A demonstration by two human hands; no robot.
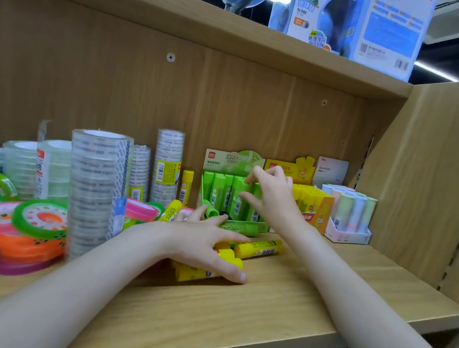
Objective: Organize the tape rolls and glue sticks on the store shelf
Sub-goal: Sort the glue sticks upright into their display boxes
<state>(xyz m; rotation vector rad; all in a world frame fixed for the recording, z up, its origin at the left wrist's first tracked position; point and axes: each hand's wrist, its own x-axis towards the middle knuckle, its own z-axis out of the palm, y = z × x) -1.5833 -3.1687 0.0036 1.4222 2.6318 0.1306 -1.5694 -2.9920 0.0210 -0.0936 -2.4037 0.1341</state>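
The left hand (pixel 204 244) is lying flat, fingers straight and spread, pressing on a small heap of loose yellow glue sticks (pixel 258 248) on the light wooden shelf (pixel 325 284). The palm is covering most of them, so their number cannot be told.

The right hand (pixel 271 199) is reaching further back, its curled fingers closing on an upright green glue stick (pixel 238 198) in the green cardboard display box (pixel 232 160). The hand is hiding the right part of this box. Just in front of the box, between both hands, one more green glue stick (pixel 239 227) is lying on its side, and a short green piece beside it is too unclear to name.

Right of the right hand, a yellow display box of yellow glue sticks (pixel 312 206) is standing, partly hidden by the wrist, and beyond it a white tray of pastel glue sticks (pixel 350 214).

Left of the left hand, tall stacks of clear tape rolls (pixel 96 182) are standing, and colourful fruit-pattern tape rolls (pixel 40 216) are lying in a loose pile. The rolls at the far left are blurred and cut by the edge.
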